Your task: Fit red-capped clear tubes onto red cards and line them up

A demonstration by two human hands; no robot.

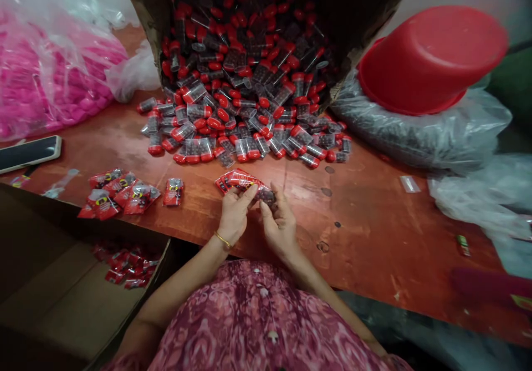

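Observation:
My left hand (236,211) is closed on a small fan of red printed plastic packets (233,179), its thumb lying on top. Close beside it, my right hand (282,224) has its fingers and thumb curled round a small dark clear-walled container (266,194) at the packets' right end. Whether that container is inside a packet, I cannot tell. Just beyond both hands spreads a heap of small clear containers with red caps (249,110), spilling from a tipped cardboard box (366,21). Filled red packets (137,194) lie on the table to the left.
Below the table's left edge, an open carton (54,304) holds more red packets (128,265). A phone (31,153) and a bag of pink pieces (54,77) are at left. An upturned red bucket (432,60) rests on a filled plastic bag (436,132) at right.

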